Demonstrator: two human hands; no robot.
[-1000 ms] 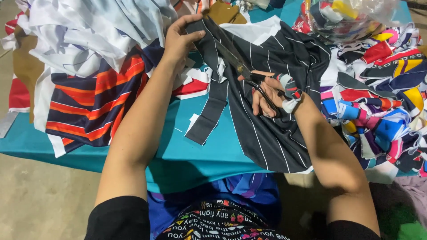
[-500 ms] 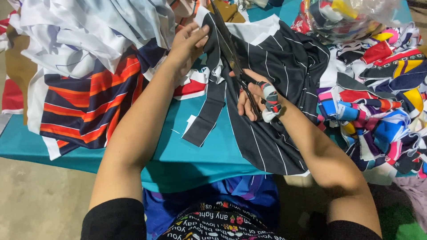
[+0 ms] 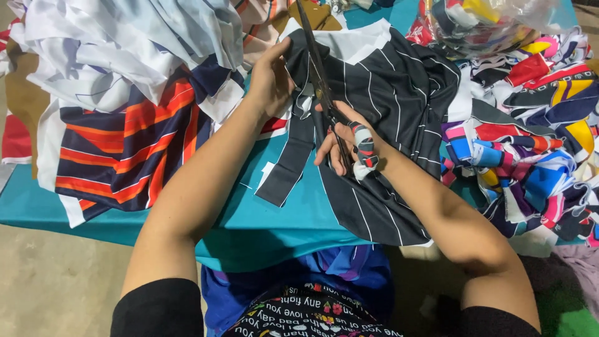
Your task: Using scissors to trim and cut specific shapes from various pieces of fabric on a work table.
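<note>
A black cloth with thin white stripes (image 3: 399, 100) lies spread over the teal table (image 3: 274, 218). My right hand (image 3: 346, 143) grips long dark scissors (image 3: 315, 68), their blades pointing away along the cloth's left edge; a wrapped handle shows by my fingers. My left hand (image 3: 271, 78) pinches the cloth's edge just left of the blades. A narrow black strip (image 3: 284, 168) hangs down from the cut edge onto the table.
A navy, orange and white striped cloth (image 3: 131, 143) and a heap of white fabric (image 3: 118, 43) lie at the left. Many bright multicoloured scraps (image 3: 536, 150) pile up at the right, with a clear plastic bag (image 3: 486, 22) of scraps behind them.
The scissors have swung from lying slanted across the cloth to pointing nearly straight away. My right hand has shifted left and my left hand moved along the cloth's edge.
</note>
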